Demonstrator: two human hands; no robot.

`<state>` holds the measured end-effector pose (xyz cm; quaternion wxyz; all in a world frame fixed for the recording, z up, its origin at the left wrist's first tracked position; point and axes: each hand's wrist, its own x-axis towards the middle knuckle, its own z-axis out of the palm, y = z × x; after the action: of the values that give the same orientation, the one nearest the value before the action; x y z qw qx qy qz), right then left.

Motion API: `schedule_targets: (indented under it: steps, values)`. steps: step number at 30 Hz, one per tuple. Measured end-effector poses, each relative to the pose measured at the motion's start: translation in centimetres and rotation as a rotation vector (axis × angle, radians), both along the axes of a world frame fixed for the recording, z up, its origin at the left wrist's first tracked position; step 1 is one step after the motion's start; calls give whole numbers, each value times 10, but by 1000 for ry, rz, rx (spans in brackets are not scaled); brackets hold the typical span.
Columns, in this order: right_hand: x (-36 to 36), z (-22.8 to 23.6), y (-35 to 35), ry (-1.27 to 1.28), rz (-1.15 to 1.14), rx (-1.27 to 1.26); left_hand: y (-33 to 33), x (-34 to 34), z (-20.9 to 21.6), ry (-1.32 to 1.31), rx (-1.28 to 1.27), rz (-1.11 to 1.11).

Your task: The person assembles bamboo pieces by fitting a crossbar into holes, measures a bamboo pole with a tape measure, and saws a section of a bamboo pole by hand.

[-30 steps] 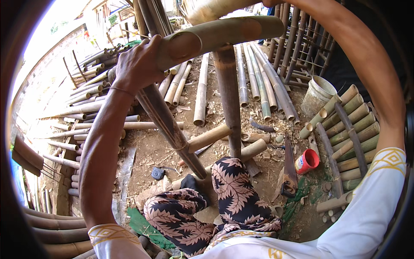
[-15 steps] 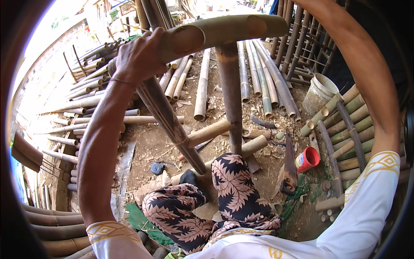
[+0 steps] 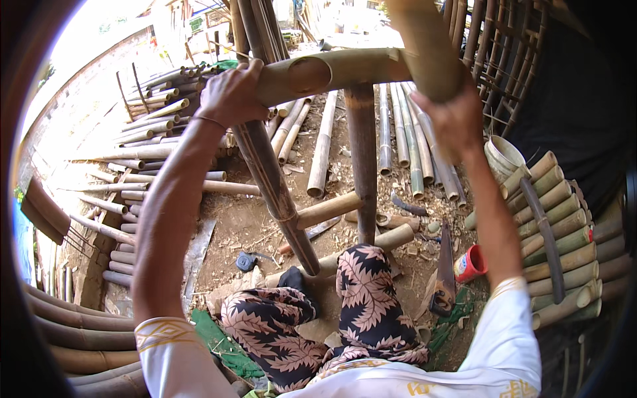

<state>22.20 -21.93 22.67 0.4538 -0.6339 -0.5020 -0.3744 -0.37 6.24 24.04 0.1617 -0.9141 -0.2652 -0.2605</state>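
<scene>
My left hand (image 3: 232, 93) is wrapped round the left end of a horizontal bamboo crosspiece (image 3: 368, 68) with oval cut-outs. Beneath it stand two dark bamboo legs; one leg (image 3: 361, 152) is upright, the other leg (image 3: 275, 179) leans, and a short rung (image 3: 330, 209) joins them low down. In my right hand (image 3: 454, 123) is a thick bamboo piece (image 3: 428, 53), blurred by motion, its lower end over the crosspiece's right end. Whether the two touch, I cannot tell.
A handsaw (image 3: 443, 278) and a red bucket (image 3: 470, 264) are right of my knees. A tape measure (image 3: 246, 260) lies on the ground at left. Bamboo poles (image 3: 411, 142) lie ahead; stacks flank both sides. A white bucket (image 3: 504, 156) stands at right.
My right hand has swung down into view from above with the thick bamboo piece. The left hand keeps its grip on the crosspiece, which appears lower and tilted differently.
</scene>
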Motion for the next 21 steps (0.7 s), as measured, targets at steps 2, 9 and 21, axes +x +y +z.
schedule_targets:
  steps: [2, 9, 21]
  values:
    - [-16, -35, -15, 182, 267, 213, 7, 8, -5, -52, 15, 53]
    - [1, -116, 39, 205, 392, 576, 9, 30, -14, -96, 35, 20]
    - [9, -1, -1, -7, 232, 449, 13, 11, -3, 2, 92, -7]
